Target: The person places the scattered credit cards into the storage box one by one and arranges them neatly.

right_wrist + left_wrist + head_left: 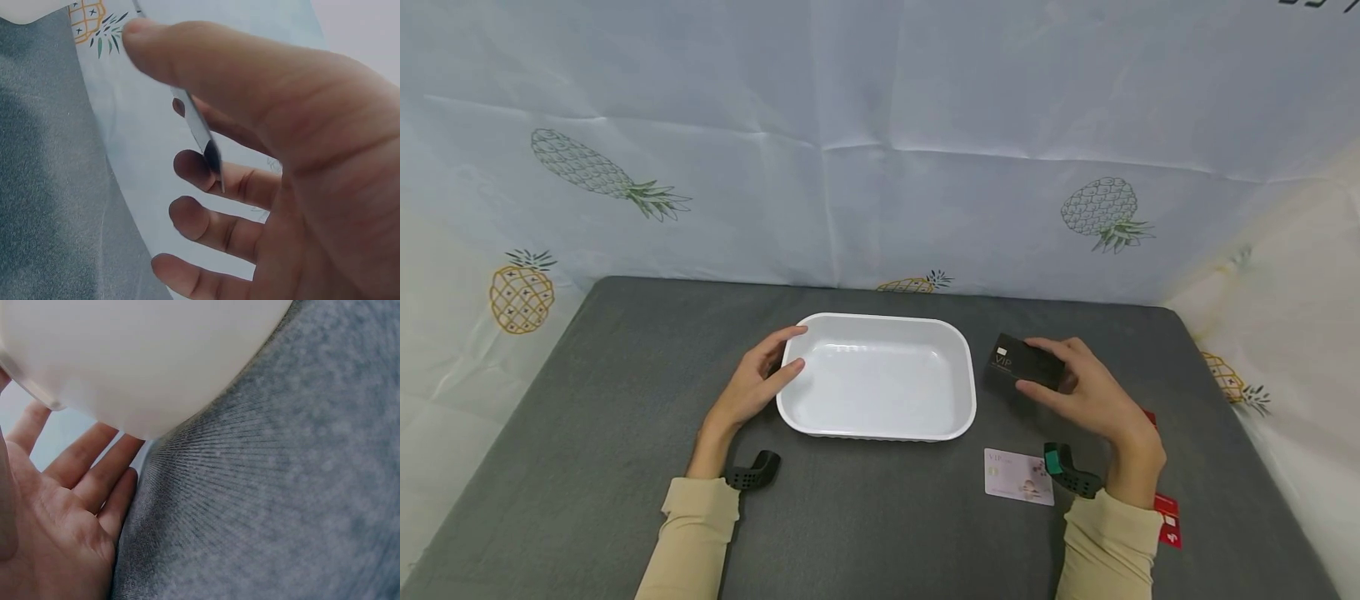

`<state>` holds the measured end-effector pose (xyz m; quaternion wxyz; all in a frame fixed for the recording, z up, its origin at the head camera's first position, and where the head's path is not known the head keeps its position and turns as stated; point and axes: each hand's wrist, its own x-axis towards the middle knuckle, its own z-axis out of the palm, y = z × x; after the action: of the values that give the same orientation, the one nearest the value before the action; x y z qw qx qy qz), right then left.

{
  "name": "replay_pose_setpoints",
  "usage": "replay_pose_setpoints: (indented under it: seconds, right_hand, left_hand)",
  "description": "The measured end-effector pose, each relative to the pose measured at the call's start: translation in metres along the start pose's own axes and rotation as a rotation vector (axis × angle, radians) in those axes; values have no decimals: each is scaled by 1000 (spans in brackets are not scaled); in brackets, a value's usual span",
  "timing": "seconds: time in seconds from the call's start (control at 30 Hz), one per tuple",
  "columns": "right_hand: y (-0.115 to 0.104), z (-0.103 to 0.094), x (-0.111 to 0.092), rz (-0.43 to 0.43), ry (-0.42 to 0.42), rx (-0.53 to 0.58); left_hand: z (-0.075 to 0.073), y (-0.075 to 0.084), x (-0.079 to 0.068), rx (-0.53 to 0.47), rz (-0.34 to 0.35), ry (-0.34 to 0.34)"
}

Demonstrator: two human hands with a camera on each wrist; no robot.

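A black card marked VIP (1013, 357) is held up by my right hand (1086, 392), pinched at its right end between thumb and fingers. In the right wrist view the card (199, 128) is seen nearly edge-on, the thumb (206, 53) on one face and fingertips on the other. My left hand (752, 383) grips the left end of a white rectangular tray (880, 437), thumb lying over the rim. Its other fingers (87, 456) reach along the tray's outer side in the left wrist view. The inside of the tray shows bare white.
A pink VIP card (1017, 477) lies on the grey table (865, 517) in front of the tray's right end. Beyond it a red card (1168, 521) is partly hidden by the right forearm. White cloth printed with pineapples (880, 208) hangs behind the table.
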<state>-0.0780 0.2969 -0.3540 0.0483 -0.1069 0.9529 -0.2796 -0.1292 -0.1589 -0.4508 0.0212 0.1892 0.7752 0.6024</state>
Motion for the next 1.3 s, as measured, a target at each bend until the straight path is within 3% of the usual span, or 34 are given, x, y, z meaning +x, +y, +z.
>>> replay_pose_setpoints:
  seconds: [0.5,1.3]
  right_hand:
    - [-10,5,3,-79,94,-21]
    - [-41,19,22,-211,142,21]
  left_hand:
    - [-1,1,-1,4,-11,-20]
    - [-1,3,-1,16,-34,-21]
